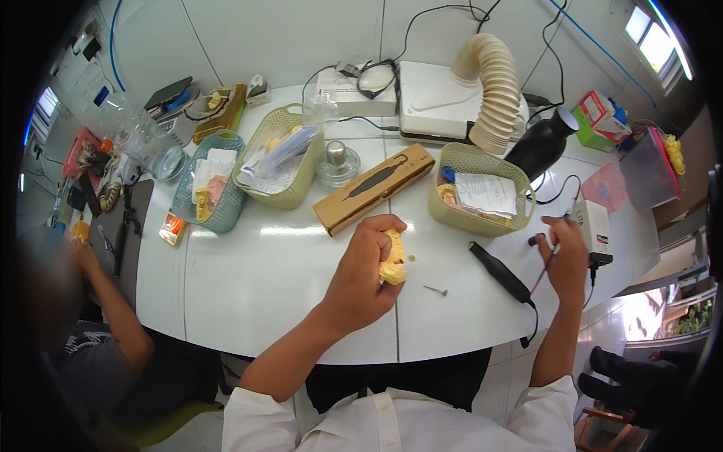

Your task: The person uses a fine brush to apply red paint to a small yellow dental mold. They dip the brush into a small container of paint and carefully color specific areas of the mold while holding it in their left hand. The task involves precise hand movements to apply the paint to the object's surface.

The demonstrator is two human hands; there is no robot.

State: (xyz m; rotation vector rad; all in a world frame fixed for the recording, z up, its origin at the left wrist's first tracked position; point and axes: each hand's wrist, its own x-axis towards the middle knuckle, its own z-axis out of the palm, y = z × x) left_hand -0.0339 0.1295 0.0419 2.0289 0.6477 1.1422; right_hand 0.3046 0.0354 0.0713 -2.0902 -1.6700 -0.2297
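My left hand [361, 264] is closed around a yellow dental cast [393, 260], its ridged edge showing past the fingers. A small crumb [412, 258] and a thin metal pin with a wider end [435, 289] lie on the table close by. Over at the right, my right hand [566, 256] has a slender stick-like tool [540, 279] with a reddish lower part between its fingers. Beside the thumb is a small dark round thing [532, 241]; whether the thumb touches it I cannot tell. A black handpiece [500, 271] with a cord lies between my hands.
Behind my hands are a long cardboard box [374, 190], a green basket [480, 223] with papers, and a glass spirit lamp [338, 166]. A white control box [593, 228] stands right, a ribbed hose [497, 98] at the back. Another person [113, 324] works at the left.
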